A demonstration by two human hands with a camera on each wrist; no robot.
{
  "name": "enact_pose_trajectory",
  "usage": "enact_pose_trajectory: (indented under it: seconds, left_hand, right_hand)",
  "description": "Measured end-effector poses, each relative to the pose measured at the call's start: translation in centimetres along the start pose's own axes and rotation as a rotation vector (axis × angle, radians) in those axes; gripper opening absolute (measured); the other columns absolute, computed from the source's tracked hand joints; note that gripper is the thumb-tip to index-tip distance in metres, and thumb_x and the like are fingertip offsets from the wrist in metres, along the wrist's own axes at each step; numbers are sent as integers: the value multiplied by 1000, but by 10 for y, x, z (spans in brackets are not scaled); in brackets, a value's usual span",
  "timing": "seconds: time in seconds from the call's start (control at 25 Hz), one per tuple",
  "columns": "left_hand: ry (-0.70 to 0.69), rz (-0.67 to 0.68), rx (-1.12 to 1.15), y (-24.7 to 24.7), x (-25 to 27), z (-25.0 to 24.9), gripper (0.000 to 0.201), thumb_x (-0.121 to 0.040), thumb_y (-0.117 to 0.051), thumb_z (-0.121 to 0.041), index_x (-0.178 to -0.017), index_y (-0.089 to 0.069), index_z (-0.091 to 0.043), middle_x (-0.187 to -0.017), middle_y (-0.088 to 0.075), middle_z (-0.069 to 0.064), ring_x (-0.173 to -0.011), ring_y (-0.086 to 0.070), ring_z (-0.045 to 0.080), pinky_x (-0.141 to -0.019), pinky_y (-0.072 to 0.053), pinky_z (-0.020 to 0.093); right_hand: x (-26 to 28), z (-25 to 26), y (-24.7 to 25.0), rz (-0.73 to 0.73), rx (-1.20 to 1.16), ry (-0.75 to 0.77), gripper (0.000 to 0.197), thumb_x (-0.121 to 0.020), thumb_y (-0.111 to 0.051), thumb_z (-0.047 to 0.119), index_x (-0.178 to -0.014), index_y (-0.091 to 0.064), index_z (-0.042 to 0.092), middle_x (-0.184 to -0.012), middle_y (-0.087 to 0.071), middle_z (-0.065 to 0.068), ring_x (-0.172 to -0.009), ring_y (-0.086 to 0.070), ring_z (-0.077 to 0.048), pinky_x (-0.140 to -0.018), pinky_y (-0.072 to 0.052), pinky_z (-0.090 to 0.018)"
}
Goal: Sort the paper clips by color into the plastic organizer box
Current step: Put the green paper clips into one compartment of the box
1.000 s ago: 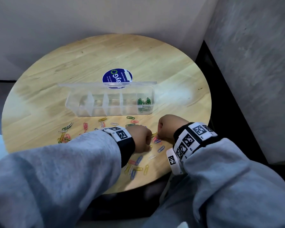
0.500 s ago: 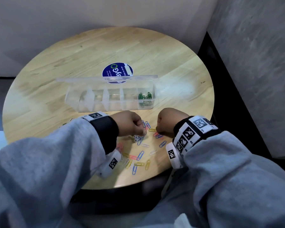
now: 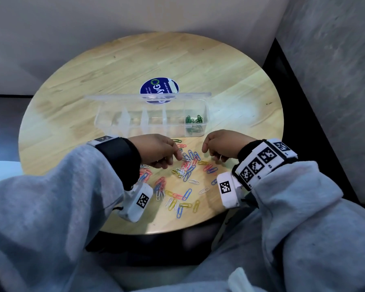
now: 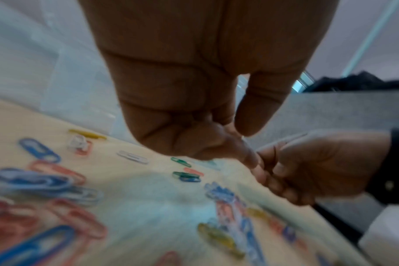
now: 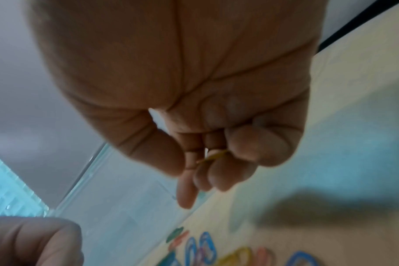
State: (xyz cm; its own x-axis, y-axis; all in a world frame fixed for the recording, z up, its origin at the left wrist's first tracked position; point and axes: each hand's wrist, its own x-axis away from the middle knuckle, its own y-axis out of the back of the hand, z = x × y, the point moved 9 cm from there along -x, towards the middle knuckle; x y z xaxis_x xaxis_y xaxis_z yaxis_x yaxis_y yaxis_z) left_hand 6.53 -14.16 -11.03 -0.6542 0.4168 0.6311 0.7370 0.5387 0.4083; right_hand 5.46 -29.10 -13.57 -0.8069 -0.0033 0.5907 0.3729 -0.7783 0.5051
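Observation:
A clear plastic organizer box (image 3: 135, 131) stands open mid-table, with green clips (image 3: 193, 120) in its rightmost compartment. Loose paper clips (image 3: 187, 171) in red, blue, yellow and white lie in front of it. My left hand (image 3: 177, 159) has curled fingers, and its fingertips are down at the pile beside a white clip (image 3: 186, 159). The left wrist view shows no clip in that hand (image 4: 239, 136). My right hand (image 3: 211, 153) hovers right of the pile, its curled fingers pinching a yellow clip (image 5: 213, 156).
The round wooden table (image 3: 93, 70) carries a blue sticker (image 3: 159, 89) behind the box's raised lid (image 3: 114, 98). Two green clips (image 4: 181, 162) lie near the box front. Walls stand close behind and to the right. The table's near edge is just below the pile.
My left hand has moved up and left across the pile toward the box. The right hand has stayed curled in about the same place. More clips show below the hands.

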Motion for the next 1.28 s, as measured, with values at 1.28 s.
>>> enact_pose_trajectory:
  seconds: [1.28]
  left_hand:
    - [-118, -53, -354, 4, -4, 6, 21, -73, -72, -12, -61, -56, -20, -54, -55, -10, -53, -44, 8, -53, -36, 20]
  right_hand:
    - [20, 13, -30, 180, 47, 60, 19, -86, -42, 0, -76, -56, 8, -62, -52, -8, -49, -53, -19, -55, -48, -27]
